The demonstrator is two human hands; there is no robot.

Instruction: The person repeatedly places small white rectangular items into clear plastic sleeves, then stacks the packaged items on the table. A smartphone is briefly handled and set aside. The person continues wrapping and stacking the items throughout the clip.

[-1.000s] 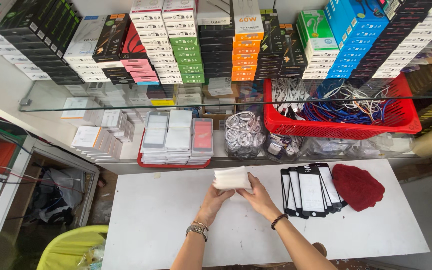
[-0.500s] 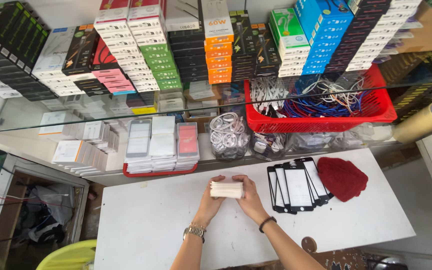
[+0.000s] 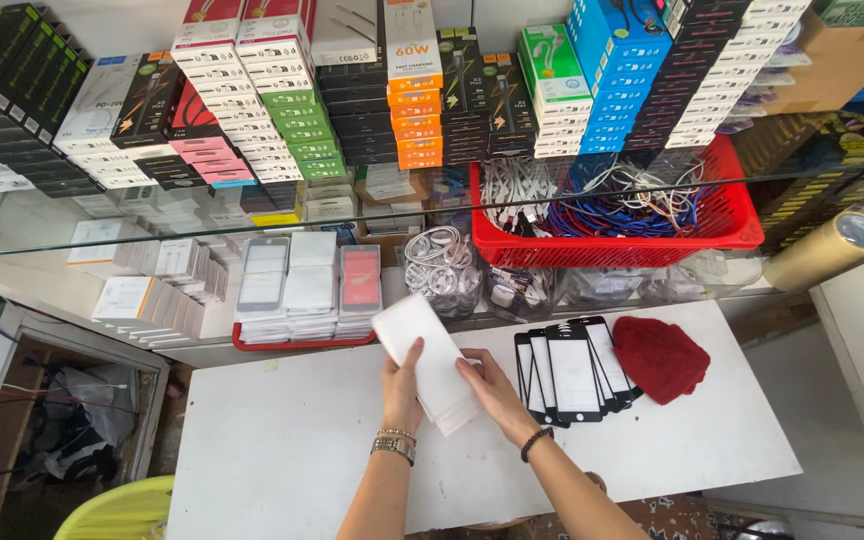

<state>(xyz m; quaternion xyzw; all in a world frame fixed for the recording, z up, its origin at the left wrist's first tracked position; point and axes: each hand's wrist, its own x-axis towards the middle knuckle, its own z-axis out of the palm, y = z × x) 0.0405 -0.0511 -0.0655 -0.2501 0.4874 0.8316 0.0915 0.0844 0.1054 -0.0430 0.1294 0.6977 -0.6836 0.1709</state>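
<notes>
A white box (image 3: 425,362) is held w/ both hands above the white surface (image 3: 282,440): left hand (image 3: 402,388) & right hand (image 3: 489,393) each closed on a side, so it stays steady. Black screens (image 3: 572,370) lie beside.

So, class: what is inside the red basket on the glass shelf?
The red basket holds a tangle of cables, white to the left, blue and grey to the right. Its solid front wall hides the lower layers, so whatever lies at the bottom cannot be seen.

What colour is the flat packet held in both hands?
White, plain; the head view shows the packet best.
</notes>
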